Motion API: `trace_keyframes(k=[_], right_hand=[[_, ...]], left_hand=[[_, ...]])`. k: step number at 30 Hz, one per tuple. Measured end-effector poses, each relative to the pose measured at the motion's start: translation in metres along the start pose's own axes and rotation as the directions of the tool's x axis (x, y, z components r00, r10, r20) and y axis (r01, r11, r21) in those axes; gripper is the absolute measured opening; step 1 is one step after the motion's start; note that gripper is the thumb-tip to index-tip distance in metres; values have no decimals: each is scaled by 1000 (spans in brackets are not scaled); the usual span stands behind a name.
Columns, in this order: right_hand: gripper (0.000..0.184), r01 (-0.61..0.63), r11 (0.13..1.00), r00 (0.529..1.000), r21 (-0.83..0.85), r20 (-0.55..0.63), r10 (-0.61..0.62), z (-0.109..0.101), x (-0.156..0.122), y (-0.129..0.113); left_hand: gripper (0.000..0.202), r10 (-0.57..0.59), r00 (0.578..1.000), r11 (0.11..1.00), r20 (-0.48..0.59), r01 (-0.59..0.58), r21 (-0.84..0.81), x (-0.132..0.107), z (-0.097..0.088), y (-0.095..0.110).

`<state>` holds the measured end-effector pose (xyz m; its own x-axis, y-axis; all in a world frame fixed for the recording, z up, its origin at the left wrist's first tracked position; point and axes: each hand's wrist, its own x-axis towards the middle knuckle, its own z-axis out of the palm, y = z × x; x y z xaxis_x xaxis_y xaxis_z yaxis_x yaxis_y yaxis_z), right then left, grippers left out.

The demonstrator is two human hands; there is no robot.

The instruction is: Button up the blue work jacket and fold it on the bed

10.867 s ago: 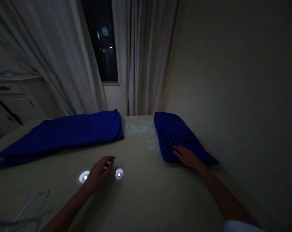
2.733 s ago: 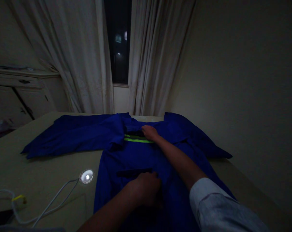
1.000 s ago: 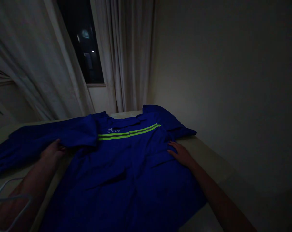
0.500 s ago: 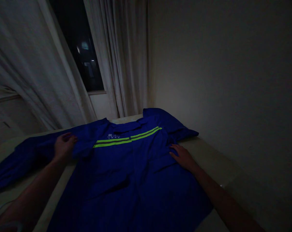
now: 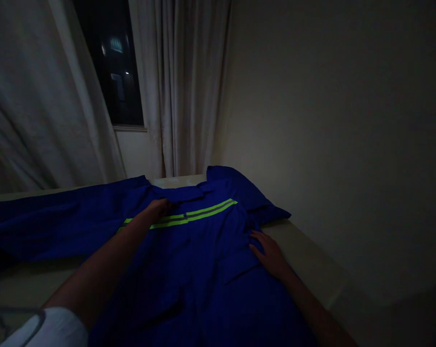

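A blue work jacket (image 5: pixel 199 260) with two bright green stripes (image 5: pixel 199 213) across the chest lies spread face up on a pale bed (image 5: pixel 304 250). My left hand (image 5: pixel 159 208) reaches across it and rests on the chest near the collar, just above the stripes; its fingers look curled, and the dim light hides whether they grip cloth. My right hand (image 5: pixel 270 250) lies flat with fingers stretched on the jacket's right side edge. One sleeve (image 5: pixel 59 221) stretches out to the left. The other sleeve (image 5: pixel 254 195) is bunched at the far right by the wall.
Pale curtains (image 5: pixel 178 86) hang either side of a dark window (image 5: pixel 109 62) behind the bed. A bare wall (image 5: pixel 329 120) runs along the bed's right edge. The room is very dim.
My left hand has moved right, from the left sleeve's shoulder to the chest by the collar. My right hand has stayed pressed on the jacket's right side. The view has shifted slightly.
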<state>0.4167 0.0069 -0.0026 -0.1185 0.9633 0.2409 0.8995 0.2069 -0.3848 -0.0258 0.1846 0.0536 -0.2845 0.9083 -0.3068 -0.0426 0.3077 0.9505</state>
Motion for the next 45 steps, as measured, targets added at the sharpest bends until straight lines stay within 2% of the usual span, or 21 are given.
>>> trace_keyframes(k=[2,4,7,9,12,15,17,19,22,26,29,32,35,38,41,45], right_hand=[[43,-11,1000,1000,-8,-2,11,-1,-2,-1],[43,-15,1000,1000,-11,-1,15,-1,-2,-2],[43,-8,1000,1000,-20,-2,8,-1,-2,-2],[42,4,999,1000,-33,-10,-5,-1,-2,-2],[40,19,998,999,-63,-30,-21,0,-1,-3],[38,22,996,999,-92,-40,-26,0,0,-4],[38,29,994,999,-110,-38,-33,1,0,-4],[38,40,990,998,-133,-37,-45,2,0,-5],[37,70,981,996,-180,-37,-78,0,0,-8],[34,43,942,990,-332,-116,-86,-12,-2,-25],[30,46,916,980,-399,-158,-118,-23,0,-59],[31,118,961,984,-249,-97,-147,-19,11,-111],[40,96,990,994,-105,-37,-100,2,29,-167],[50,51,995,998,-89,36,-48,29,45,-206],[46,24,996,991,-88,130,-13,49,55,-216],[42,-68,993,991,93,121,56,61,60,-197]], left_hand=[[28,51,999,998,4,-51,-25,13,2,17],[32,171,985,983,-6,-172,-62,23,4,38],[40,376,927,925,-18,-376,-45,28,11,54],[44,466,884,883,13,-466,50,24,16,44],[38,544,831,788,116,-553,272,11,23,3],[32,570,787,634,236,-604,483,-3,24,-42],[34,563,766,527,312,-623,579,-7,23,-60],[39,544,752,433,372,-632,643,-7,23,-65],[41,523,735,320,432,-638,700,-8,24,-61],[33,498,718,227,486,-649,726,-25,25,-54],[28,452,715,210,533,-667,715,-46,27,-54],[19,386,705,223,595,-697,682,-64,28,-57],[20,384,708,253,593,-698,670,-78,25,-63],[27,411,728,295,549,-676,676,-89,19,-72],[30,445,707,323,550,-700,637,-99,11,-83],[23,500,650,328,572,-754,570,-110,5,-93]])
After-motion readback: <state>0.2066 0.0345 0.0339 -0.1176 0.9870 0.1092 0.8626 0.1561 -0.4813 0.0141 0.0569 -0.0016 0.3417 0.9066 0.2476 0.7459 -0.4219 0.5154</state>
